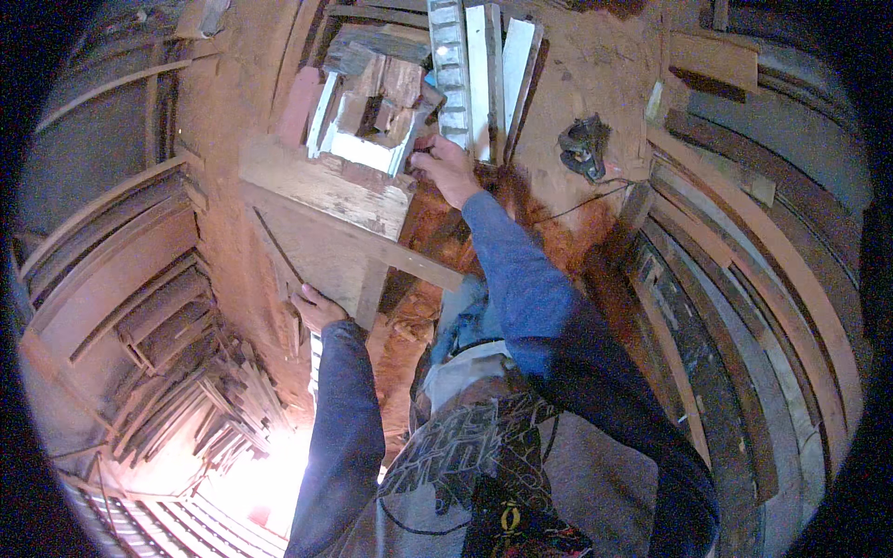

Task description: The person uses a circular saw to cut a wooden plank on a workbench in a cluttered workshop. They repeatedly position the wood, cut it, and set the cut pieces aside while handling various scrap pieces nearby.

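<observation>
My left hand [318, 309] is closed around the lower end of a thin dark strip [277, 244] that slants up to the left across a pale board. My right hand [444, 169] reaches further forward, its fingers curled at the right edge of a small stack of wood offcuts [402, 82]. What lies between those fingers is hidden. A white-faced wood piece [365, 151] sits at the front of the stack, just left of the fingertips. Beneath it is a wide, worn board [326, 191], with a long narrow plank [372, 244] slanting below.
Beyond my right hand lie a notched metal strip [452, 79] and white-painted slats [479, 79]. A dark tool [583, 149] with a cord rests to the right. Long boards [744, 307] line the right side; a pile of wood strips [223, 409] stands lower left, beside bright light.
</observation>
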Available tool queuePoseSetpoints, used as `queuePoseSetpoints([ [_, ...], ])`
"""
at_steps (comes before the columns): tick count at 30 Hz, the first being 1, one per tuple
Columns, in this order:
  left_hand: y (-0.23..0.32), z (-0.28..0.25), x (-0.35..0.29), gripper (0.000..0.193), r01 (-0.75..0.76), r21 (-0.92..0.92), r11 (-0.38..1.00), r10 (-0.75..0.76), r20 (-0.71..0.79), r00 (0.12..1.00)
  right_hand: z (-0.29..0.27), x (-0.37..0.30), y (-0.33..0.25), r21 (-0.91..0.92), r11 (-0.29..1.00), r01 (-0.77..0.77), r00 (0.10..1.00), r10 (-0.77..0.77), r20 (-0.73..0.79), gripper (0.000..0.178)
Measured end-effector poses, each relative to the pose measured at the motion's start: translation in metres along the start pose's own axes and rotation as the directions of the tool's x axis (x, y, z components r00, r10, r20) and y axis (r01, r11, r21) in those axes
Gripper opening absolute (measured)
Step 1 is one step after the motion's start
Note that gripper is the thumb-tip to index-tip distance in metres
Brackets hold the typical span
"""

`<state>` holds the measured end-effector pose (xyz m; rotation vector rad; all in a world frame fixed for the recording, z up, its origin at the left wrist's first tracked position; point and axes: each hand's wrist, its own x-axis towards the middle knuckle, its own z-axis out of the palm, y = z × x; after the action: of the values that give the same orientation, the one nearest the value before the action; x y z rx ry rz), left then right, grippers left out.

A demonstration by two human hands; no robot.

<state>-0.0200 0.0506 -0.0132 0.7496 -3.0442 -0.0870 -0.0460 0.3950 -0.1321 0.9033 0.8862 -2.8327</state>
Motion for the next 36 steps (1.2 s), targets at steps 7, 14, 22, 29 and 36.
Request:
queuePoseSetpoints([
  [7, 0.003, -0.003, -0.002, 0.075, -0.053, -0.064, 0.997, 0.053, 0.007, 0.999, -0.015, -0.003, 0.022, 0.006, 0.999, 0.035, 0.999, -0.035, 0.007, 0.013],
  [14, -0.002, 0.001, 0.003, 0.074, -0.074, -0.062, 0.995, 0.075, 0.009, 0.997, -0.032, -0.036, 0.032, -0.188, 0.982, -0.015, 0.999, 0.020, 0.028, 0.030],
  [22, -0.008, 0.002, 0.007, 0.068, -0.080, -0.077, 0.994, 0.079, -0.008, 0.997, 0.023, -0.085, -0.001, -0.552, 0.833, 0.042, 0.949, 0.140, 0.283, 0.065],
  [29, 0.014, -0.007, 0.002, 0.059, -0.154, -0.075, 0.985, 0.155, 0.006, 0.988, 0.036, -0.084, -0.015, -0.639, 0.765, 0.076, 0.996, -0.029, 0.084, 0.039],
  [36, 0.014, -0.008, 0.002, 0.061, -0.117, -0.166, 0.979, 0.118, -0.006, 0.993, 0.037, -0.090, -0.027, -0.502, 0.858, 0.112, 0.992, -0.062, 0.114, 0.037],
])
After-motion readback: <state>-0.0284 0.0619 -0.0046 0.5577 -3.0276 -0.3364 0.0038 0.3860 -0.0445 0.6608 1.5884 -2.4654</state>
